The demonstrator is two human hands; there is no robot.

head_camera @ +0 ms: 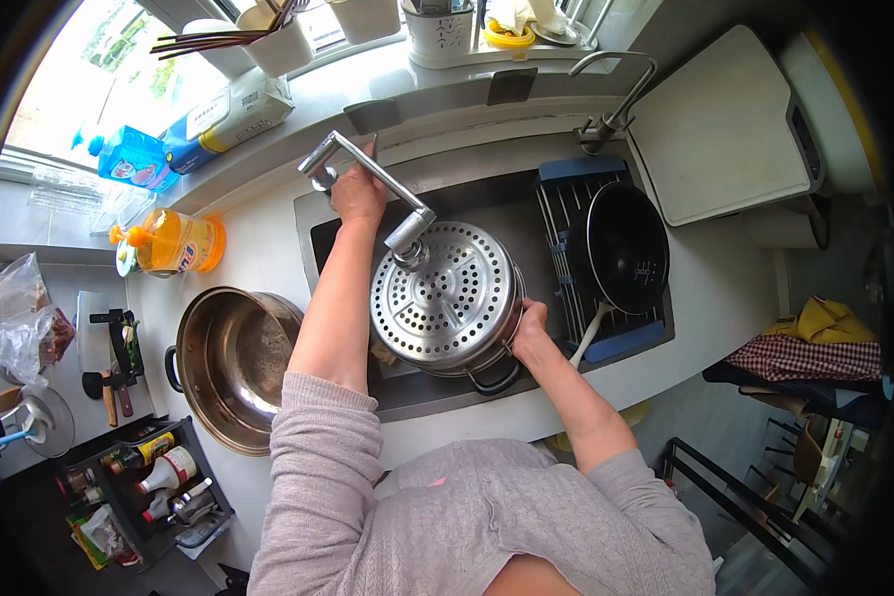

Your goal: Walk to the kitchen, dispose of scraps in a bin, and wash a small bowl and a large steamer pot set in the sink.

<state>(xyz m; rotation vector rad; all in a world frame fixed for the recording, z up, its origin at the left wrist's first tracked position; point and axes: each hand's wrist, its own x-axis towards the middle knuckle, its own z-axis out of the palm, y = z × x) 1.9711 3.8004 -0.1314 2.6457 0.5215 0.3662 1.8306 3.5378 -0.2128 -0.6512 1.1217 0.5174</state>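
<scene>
In the dark sink (462, 190) lies a metal steamer pot (447, 298), its perforated base turned up towards me. My right hand (533, 331) grips the pot's side near a black-trimmed loop handle. My left hand (359, 192) is at the chrome folding faucet (380, 179), behind its arm; its fingers are partly hidden, so its hold is unclear. The faucet's spout hangs over the perforated metal. Whether water runs cannot be told.
Left of the sink stands a large metal pot (227, 365) with orange soap bottles (182, 242) behind it. A black pan (628, 246) rests on a drying rack (562, 246) at right. A white cutting board (723, 134) leans beyond. Knives and seasoning bottles lie far left.
</scene>
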